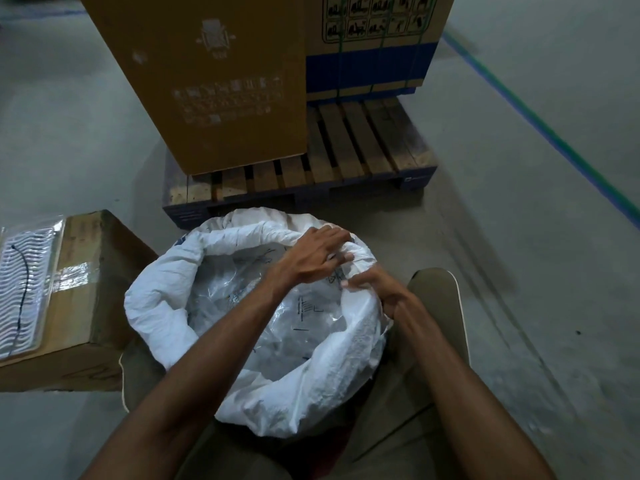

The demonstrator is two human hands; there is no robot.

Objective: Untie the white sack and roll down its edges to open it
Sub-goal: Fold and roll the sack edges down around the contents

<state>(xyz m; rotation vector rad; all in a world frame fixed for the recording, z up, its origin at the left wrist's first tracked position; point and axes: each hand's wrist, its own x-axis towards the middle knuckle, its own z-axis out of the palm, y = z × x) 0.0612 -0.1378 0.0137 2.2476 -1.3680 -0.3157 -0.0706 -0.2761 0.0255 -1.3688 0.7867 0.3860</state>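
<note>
Both forearms reach forward and down from the bottom of the view, converging on the far right part of the white sack's (311,386) rolled rim. The left hand (317,258) crosses over the sack's mouth, wrist bent, knuckles up, its fingers curled over the top of the rim so that its grip is closed on a fold of the woven cloth. The right hand (379,289) lies just beside it, on the outer right of the rim, palm turned inward, fingers and thumb curled round the same roll of fabric; the fingertips are blurred, yet the pinch on the cloth is plain. The two hands are nearly touching.

The sack stands open on the floor (519,237) between the person's knees, which are clad in olive-khaki trousers (436,306). Its material is a white woven plastic, crinkled and matte, turned down all round into a thick, puffy collar. Inside shows a clear plastic liner (277,327), glossy and creased, with small dark printed marks.

The floor is smooth grey concrete with a green painted line (554,133) running across at the right. Beyond the sack sits a wooden pallet (346,150) of slatted planks with a dark blue base, carrying a tall brown cardboard carton (207,81) and a second carton with a blue band (367,67) and green straps. At the left lies a low cardboard box (90,289) with clear tape, and on it a transparent ribbed packet (24,289).
</note>
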